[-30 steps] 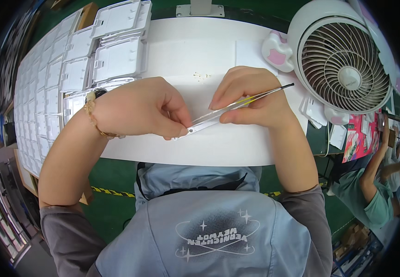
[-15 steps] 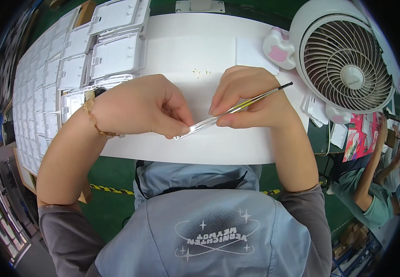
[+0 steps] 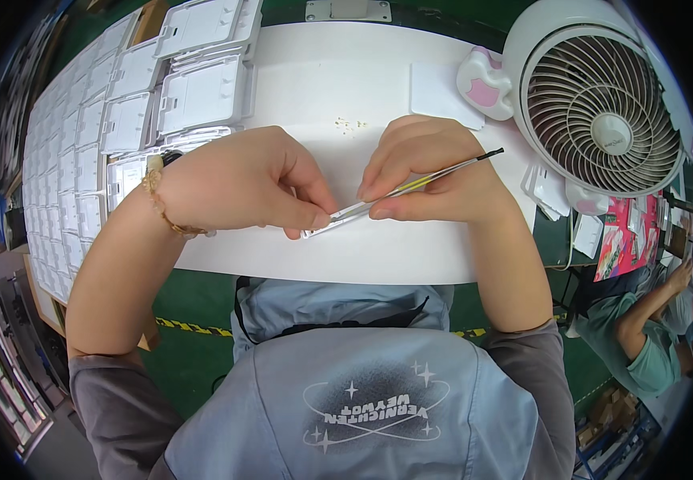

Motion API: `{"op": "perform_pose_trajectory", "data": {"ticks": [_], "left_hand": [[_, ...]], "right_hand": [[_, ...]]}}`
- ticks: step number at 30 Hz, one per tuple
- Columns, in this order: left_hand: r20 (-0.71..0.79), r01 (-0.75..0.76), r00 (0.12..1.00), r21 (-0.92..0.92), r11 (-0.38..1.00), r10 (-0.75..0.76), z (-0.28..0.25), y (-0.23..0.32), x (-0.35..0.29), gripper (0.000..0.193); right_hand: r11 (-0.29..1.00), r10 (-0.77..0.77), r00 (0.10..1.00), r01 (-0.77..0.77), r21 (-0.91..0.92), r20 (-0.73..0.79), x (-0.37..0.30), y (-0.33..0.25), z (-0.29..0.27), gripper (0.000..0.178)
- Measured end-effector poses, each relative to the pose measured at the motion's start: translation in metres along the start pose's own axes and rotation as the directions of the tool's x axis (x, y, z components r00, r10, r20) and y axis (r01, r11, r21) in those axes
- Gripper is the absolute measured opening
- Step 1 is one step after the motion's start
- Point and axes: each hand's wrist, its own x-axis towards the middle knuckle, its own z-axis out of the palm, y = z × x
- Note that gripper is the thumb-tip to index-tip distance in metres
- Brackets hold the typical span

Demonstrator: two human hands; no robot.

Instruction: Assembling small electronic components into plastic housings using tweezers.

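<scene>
My left hand (image 3: 254, 188) pinches a small, narrow white plastic part (image 3: 343, 225) over the near part of the table. Fingers hide its far side. My right hand (image 3: 430, 168) is closed in a pen-like grip on slim metal tweezers (image 3: 421, 182) with a dark rear end and a yellowish sheen. Their pointed tip lies at the white part, close to my left thumb; whether it holds anything is too small to tell. Beyond my hands, several tiny gold-coloured pieces (image 3: 350, 125) lie scattered on the white tabletop (image 3: 322, 76).
Stacked white plastic covers (image 3: 202, 92) and rows of similar parts (image 3: 66, 172) fill the left side. A white fan (image 3: 610, 132) stands at the right, beside a flat white sheet (image 3: 442, 94). Another person (image 3: 646, 344) sits at far right. A metal bracket (image 3: 348, 10) is at the far edge.
The tweezers' tip has shifted slightly left, toward my left thumb, and their rear end has dipped a little. At far right, the other person's arm has lowered.
</scene>
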Motion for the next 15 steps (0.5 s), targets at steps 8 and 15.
{"op": "perform_pose_trajectory", "data": {"ticks": [8, 15], "left_hand": [[-0.003, -0.007, 1.000, 0.012, 1.000, 0.007, 0.0005, -0.0049, 0.0002, 0.017], [0.000, -0.018, 1.000, -0.007, 1.000, 0.018, 0.0016, -0.0046, 0.0002, 0.016]], "right_hand": [[0.999, -0.027, 1.000, 0.027, -0.022, 0.010, -0.0001, -0.0002, -0.0016, 0.022], [0.998, -0.033, 0.999, 0.033, -0.044, 0.020, -0.0001, 0.0002, -0.0004, 0.022]]}}
